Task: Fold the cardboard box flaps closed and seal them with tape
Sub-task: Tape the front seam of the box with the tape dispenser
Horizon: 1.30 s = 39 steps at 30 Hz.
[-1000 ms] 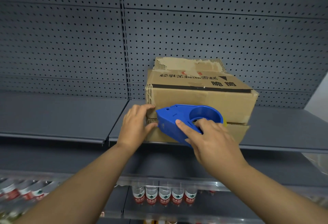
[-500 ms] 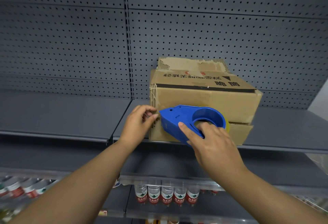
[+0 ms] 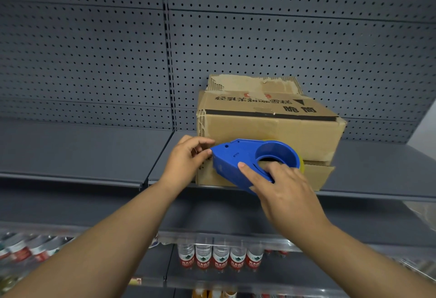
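Note:
A worn cardboard box (image 3: 271,130) lies on its side on a grey shelf (image 3: 377,170), its two front flaps folded shut with the seam facing me. My right hand (image 3: 280,186) grips a blue tape dispenser (image 3: 245,158) and holds it against the seam near the box's left edge. My left hand (image 3: 186,158) is at the box's left front corner, fingertips pinched right at the dispenser's nose; whether they hold the tape end is hidden. A torn flap (image 3: 252,83) sticks up at the back.
A grey pegboard wall (image 3: 118,50) stands behind the shelf. A second shelf section (image 3: 70,151) extends to the left. On the shelf below stand several water bottles (image 3: 221,255) with red labels, and more bottles (image 3: 18,250) at the lower left.
My left hand has curled from flat on the box corner into a pinch at the dispenser's nose. The dispenser and right hand have barely shifted.

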{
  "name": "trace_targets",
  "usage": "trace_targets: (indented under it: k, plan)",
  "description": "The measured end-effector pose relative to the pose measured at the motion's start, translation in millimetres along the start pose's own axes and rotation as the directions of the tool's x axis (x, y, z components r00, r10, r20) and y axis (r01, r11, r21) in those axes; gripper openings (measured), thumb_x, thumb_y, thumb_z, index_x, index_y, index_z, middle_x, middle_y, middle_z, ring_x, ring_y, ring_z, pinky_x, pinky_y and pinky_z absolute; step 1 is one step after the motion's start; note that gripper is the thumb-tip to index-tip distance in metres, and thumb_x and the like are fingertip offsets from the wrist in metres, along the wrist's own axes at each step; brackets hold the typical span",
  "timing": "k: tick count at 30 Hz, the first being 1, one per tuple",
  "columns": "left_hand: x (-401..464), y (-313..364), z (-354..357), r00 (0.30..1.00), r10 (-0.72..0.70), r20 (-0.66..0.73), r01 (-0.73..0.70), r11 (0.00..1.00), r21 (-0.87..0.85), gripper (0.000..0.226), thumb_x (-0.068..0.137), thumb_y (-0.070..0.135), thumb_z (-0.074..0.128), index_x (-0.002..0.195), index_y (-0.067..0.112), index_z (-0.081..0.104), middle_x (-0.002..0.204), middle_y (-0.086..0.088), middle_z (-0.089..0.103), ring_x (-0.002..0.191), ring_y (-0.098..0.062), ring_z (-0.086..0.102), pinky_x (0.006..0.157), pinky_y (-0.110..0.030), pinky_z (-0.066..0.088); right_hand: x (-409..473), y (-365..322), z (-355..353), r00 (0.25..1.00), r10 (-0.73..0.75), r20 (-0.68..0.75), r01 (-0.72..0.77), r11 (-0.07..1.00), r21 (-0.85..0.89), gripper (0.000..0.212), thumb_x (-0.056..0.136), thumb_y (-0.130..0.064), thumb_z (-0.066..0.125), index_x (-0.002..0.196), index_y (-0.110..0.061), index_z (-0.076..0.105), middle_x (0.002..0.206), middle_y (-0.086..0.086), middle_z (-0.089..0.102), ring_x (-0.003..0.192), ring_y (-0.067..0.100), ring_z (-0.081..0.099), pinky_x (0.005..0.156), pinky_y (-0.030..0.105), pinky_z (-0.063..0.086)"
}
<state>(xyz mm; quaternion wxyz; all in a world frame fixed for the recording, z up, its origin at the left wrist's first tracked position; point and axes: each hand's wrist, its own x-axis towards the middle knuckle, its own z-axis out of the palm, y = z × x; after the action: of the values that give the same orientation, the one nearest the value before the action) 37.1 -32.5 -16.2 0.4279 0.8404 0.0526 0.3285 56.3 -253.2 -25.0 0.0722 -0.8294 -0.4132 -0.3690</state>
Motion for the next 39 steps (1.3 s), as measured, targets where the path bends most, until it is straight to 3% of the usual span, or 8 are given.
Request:
trace_targets:
  k: [5, 12, 15, 19, 22, 25, 31, 39]
  plan:
    - [0, 2, 4, 0.998, -0.048, -0.041, 0.045, 0.997, -0.065, 0.013, 0.086, 0.008, 0.062, 0.084, 0.020, 0.068, 0.081, 0.006, 0.047, 0.071, -0.002, 0.050, 0.069, -0.002, 0.039, 1, 1, -2, 1.000, -0.007, -0.007, 0.007, 1.000, -0.013, 0.066, 0.064, -0.008, 0.080, 0.125, -0.020, 0.057, 0.087, 0.013, 0.062, 0.073, 0.033, 0.061, 0.062, 0.036, 0.048]
    - [6, -2, -5, 0.998, -0.042, -0.038, 0.041, 0.999, -0.015, 0.023, 0.089, 0.014, 0.059, 0.072, 0.029, 0.058, 0.083, 0.007, 0.051, 0.075, -0.001, 0.051, 0.068, -0.001, 0.037, 2, 2, -3, 0.999, -0.031, 0.034, 0.033, 0.998, -0.059, 0.070, 0.061, -0.009, 0.081, 0.126, -0.022, 0.057, 0.082, 0.012, 0.061, 0.066, 0.030, 0.058, 0.059, 0.037, 0.048]
    - [8, 2, -15, 0.999, -0.050, 0.012, 0.050, 0.999, -0.012, 0.022, 0.090, 0.018, 0.058, 0.072, 0.030, 0.055, 0.083, 0.010, 0.053, 0.076, 0.000, 0.051, 0.069, -0.005, 0.038, 1, 3, -2, 0.998, -0.041, 0.048, 0.044, 0.996, -0.076, 0.073, 0.061, -0.009, 0.082, 0.128, -0.022, 0.055, 0.083, 0.013, 0.062, 0.064, 0.031, 0.057, 0.056, 0.036, 0.046]
    - [7, 3, -25, 0.985, -0.102, 0.139, 0.103, 0.995, 0.002, 0.016, 0.089, 0.020, 0.060, 0.073, 0.023, 0.057, 0.080, 0.008, 0.060, 0.077, -0.008, 0.055, 0.075, -0.022, 0.043, 3, 0, -2, 0.998, -0.043, 0.049, 0.047, 0.994, -0.096, 0.074, 0.058, -0.008, 0.083, 0.126, -0.022, 0.057, 0.081, 0.013, 0.062, 0.062, 0.031, 0.057, 0.055, 0.036, 0.045]
    - [5, 1, -28, 0.970, -0.139, 0.200, 0.157, 0.985, -0.075, 0.014, 0.083, 0.016, 0.067, 0.074, 0.021, 0.058, 0.080, 0.004, 0.064, 0.078, -0.012, 0.057, 0.080, -0.027, 0.046, 5, -2, -2, 0.998, -0.045, 0.051, 0.050, 0.994, -0.100, 0.073, 0.057, -0.007, 0.082, 0.125, -0.021, 0.059, 0.079, 0.012, 0.060, 0.060, 0.030, 0.056, 0.055, 0.035, 0.045]
    - [4, -2, -27, 0.967, -0.168, 0.190, 0.187, 0.978, -0.088, 0.015, 0.081, 0.015, 0.069, 0.073, 0.021, 0.058, 0.077, 0.004, 0.064, 0.074, -0.010, 0.056, 0.077, -0.025, 0.045, 6, -5, -3, 0.997, -0.042, 0.065, 0.049, 0.993, -0.111, 0.075, 0.055, -0.006, 0.081, 0.125, -0.021, 0.059, 0.078, 0.012, 0.060, 0.060, 0.030, 0.056, 0.055, 0.035, 0.045]
    - [1, -17, -25, 0.953, -0.224, 0.204, 0.270, 0.934, -0.235, 0.012, 0.087, 0.013, 0.063, 0.076, 0.018, 0.059, 0.084, -0.003, 0.065, 0.085, -0.016, 0.059, 0.091, -0.035, 0.045, 9, -9, -5, 0.995, -0.026, 0.093, 0.037, 0.992, -0.119, 0.074, 0.055, -0.009, 0.082, 0.125, -0.022, 0.059, 0.076, 0.010, 0.059, 0.061, 0.029, 0.057, 0.055, 0.035, 0.046]
    - [4, -23, -22, 0.958, -0.222, 0.181, 0.268, 0.917, -0.296, 0.013, 0.087, 0.007, 0.061, 0.078, 0.016, 0.059, 0.079, -0.001, 0.061, 0.076, -0.011, 0.055, 0.080, -0.026, 0.043, 17, -15, -8, 0.994, 0.007, 0.110, 0.005, 0.994, -0.114, 0.072, 0.054, -0.011, 0.083, 0.122, -0.021, 0.062, 0.072, 0.009, 0.058, 0.059, 0.029, 0.057, 0.055, 0.033, 0.046]
